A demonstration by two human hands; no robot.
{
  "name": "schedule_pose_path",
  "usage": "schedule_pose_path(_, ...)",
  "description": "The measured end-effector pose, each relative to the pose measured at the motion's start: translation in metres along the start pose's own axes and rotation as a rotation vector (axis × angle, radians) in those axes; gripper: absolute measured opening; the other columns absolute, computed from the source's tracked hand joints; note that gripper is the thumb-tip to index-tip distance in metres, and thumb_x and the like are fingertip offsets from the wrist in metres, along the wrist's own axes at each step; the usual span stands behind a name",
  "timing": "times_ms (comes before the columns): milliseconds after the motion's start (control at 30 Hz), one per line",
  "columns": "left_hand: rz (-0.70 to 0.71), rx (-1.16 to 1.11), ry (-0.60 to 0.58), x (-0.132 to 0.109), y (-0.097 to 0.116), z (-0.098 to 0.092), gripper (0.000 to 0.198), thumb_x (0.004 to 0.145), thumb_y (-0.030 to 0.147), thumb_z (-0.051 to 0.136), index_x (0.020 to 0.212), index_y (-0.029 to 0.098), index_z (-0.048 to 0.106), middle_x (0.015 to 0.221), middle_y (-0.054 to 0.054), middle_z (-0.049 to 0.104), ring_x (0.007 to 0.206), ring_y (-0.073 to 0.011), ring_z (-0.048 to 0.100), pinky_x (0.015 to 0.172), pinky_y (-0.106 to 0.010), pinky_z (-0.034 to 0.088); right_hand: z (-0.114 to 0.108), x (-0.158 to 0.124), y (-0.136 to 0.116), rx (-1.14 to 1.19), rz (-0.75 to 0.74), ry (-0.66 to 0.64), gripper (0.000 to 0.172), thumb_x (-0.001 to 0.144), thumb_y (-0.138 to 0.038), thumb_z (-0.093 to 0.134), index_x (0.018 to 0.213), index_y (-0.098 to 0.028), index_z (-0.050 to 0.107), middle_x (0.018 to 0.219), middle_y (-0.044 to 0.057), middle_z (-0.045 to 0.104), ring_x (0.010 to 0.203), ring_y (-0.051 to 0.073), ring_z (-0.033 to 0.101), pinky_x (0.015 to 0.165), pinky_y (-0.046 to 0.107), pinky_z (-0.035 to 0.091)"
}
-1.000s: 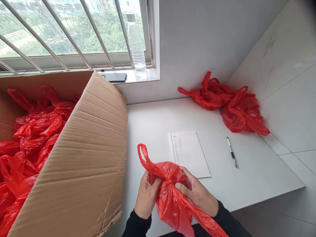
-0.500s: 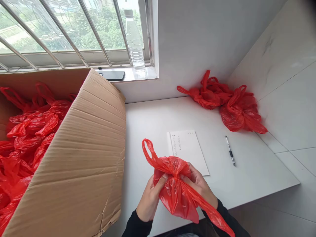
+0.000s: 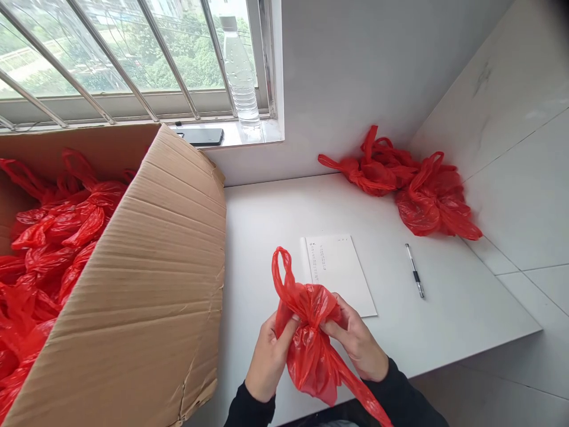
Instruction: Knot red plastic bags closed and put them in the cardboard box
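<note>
A knotted red plastic bag (image 3: 313, 356) is held between both hands above the front of the white table (image 3: 267, 219). My left hand (image 3: 269, 356) grips its left side, the thumb pressed near the knot. From the right, my right hand (image 3: 358, 338) pinches the bag, thumb also close to the knot. One loop handle stands up at the upper left, and the other trails down to the lower right. What the bag contains cannot be made out. Just behind it lies a white notebook (image 3: 340, 261) with handwriting, partly covered by the bag and hand.
On the left stands a cardboard box (image 3: 146, 284) full of red plastic bags (image 3: 66, 225). More red bags (image 3: 431, 196) lie in the back right corner, near a pen (image 3: 415, 271). A water bottle (image 3: 241, 77) and a phone (image 3: 202, 137) rest on the windowsill.
The bag has turned slightly in my hands: its upper loop swung right and more upright, its lower handle swung left, uncovering more of my right hand. Both hands keep hold.
</note>
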State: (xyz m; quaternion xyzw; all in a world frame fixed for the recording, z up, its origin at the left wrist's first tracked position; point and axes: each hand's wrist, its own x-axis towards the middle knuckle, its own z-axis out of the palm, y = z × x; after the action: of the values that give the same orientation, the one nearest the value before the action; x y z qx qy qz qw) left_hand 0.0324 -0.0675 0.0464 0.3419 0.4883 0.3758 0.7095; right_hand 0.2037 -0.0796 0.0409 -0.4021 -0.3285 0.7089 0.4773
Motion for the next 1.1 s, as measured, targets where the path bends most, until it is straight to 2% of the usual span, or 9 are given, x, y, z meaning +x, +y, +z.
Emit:
schedule_pose_path(133, -0.019, -0.220, -0.070, -0.009, 0.007, 0.007, 0.042, 0.091, 0.040, 0.057, 0.130, 0.026, 0.058, 0.121, -0.008, 0.064, 0.107, -0.0251, 0.058, 0.093, -0.034, 0.045, -0.005, 0.001, 0.000, 0.055, -0.046, 0.062, 0.024, 0.090, -0.034, 0.064, 0.112, -0.025, 0.061, 0.112, 0.006, 0.065, 0.099, 0.023, 0.060, 0.092, 0.038, 0.046)
schedule_pose_path(233, -0.097, -0.312, -0.108, -0.013, 0.005, 0.009, 0.047, 0.093, 0.044, 0.051, 0.137, 0.028, 0.052, 0.123, -0.009, 0.064, 0.110, -0.0272, 0.058, 0.091, -0.037, 0.046, -0.005, 0.000, -0.006, 0.063, -0.050, 0.078, 0.025, 0.090, -0.033, 0.063, 0.115, -0.027, 0.060, 0.115, 0.006, 0.065, 0.104, 0.024, 0.060, 0.094, 0.039, 0.044)
schedule_pose_path(400, -0.091, -0.167, -0.117, -0.006, -0.004, 0.005, 0.039, 0.090, 0.040, 0.059, 0.125, 0.023, 0.062, 0.113, -0.009, 0.068, 0.100, -0.0250, 0.062, 0.084, -0.033, 0.047, -0.005, -0.001, -0.009, 0.074, -0.010, 0.060, 0.023, 0.092, -0.038, 0.059, 0.112, -0.027, 0.060, 0.115, 0.005, 0.064, 0.103, 0.024, 0.058, 0.095, 0.039, 0.043)
schedule_pose_path(533, -0.012, 0.029, -0.101, -0.003, -0.007, 0.000, 0.036, 0.090, 0.043, 0.058, 0.118, 0.021, 0.065, 0.105, -0.007, 0.069, 0.092, -0.0232, 0.060, 0.082, -0.033, 0.047, -0.006, 0.001, -0.002, 0.079, 0.034, 0.067, 0.027, 0.091, -0.050, 0.055, 0.100, -0.025, 0.059, 0.094, 0.004, 0.065, 0.083, 0.021, 0.058, 0.082, 0.037, 0.046)
schedule_pose_path(700, 0.082, 0.199, -0.094, -0.008, -0.006, -0.002, 0.035, 0.087, 0.047, 0.060, 0.105, 0.019, 0.069, 0.096, -0.007, 0.068, 0.085, -0.0228, 0.057, 0.080, -0.033, 0.047, -0.005, 0.002, -0.001, 0.109, 0.061, 0.076, 0.028, 0.084, -0.047, 0.068, 0.092, -0.025, 0.052, 0.077, -0.001, 0.063, 0.069, 0.016, 0.056, 0.067, 0.029, 0.044)
schedule_pose_path(833, 0.121, 0.125, -0.096, -0.010, -0.001, 0.002, 0.046, 0.090, 0.045, 0.057, 0.131, 0.025, 0.055, 0.120, -0.009, 0.064, 0.105, -0.0260, 0.057, 0.095, -0.036, 0.044, -0.001, 0.001, -0.008, 0.054, 0.073, 0.072, 0.031, 0.086, -0.049, 0.065, 0.105, -0.025, 0.058, 0.088, 0.002, 0.067, 0.075, 0.018, 0.061, 0.069, 0.032, 0.048)
schedule_pose_path(900, 0.129, 0.139, -0.062, -0.010, 0.000, 0.005, 0.050, 0.091, 0.042, 0.057, 0.137, 0.027, 0.049, 0.126, -0.008, 0.062, 0.110, -0.0260, 0.056, 0.097, -0.035, 0.043, -0.001, 0.001, -0.009, 0.007, 0.064, 0.042, 0.030, 0.089, -0.049, 0.061, 0.103, -0.023, 0.063, 0.093, 0.004, 0.068, 0.082, 0.020, 0.063, 0.071, 0.033, 0.050)
schedule_pose_path(967, 0.145, 0.147, -0.037, -0.009, 0.000, 0.006, 0.048, 0.090, 0.041, 0.059, 0.135, 0.027, 0.052, 0.124, -0.009, 0.063, 0.108, -0.0262, 0.058, 0.093, -0.034, 0.046, -0.003, 0.001, -0.007, -0.025, 0.052, 0.028, 0.029, 0.092, -0.048, 0.057, 0.101, -0.022, 0.066, 0.094, 0.004, 0.068, 0.084, 0.021, 0.064, 0.072, 0.033, 0.050)
schedule_pose_path(1100, 0.163, 0.095, 0.027, -0.006, -0.003, 0.005, 0.035, 0.088, 0.043, 0.061, 0.116, 0.022, 0.067, 0.115, -0.009, 0.068, 0.100, -0.0260, 0.061, 0.081, -0.031, 0.050, -0.004, 0.001, -0.002, -0.088, 0.021, 0.055, 0.034, 0.094, -0.049, 0.052, 0.103, -0.021, 0.069, 0.093, 0.005, 0.070, 0.088, 0.023, 0.064, 0.074, 0.034, 0.049)
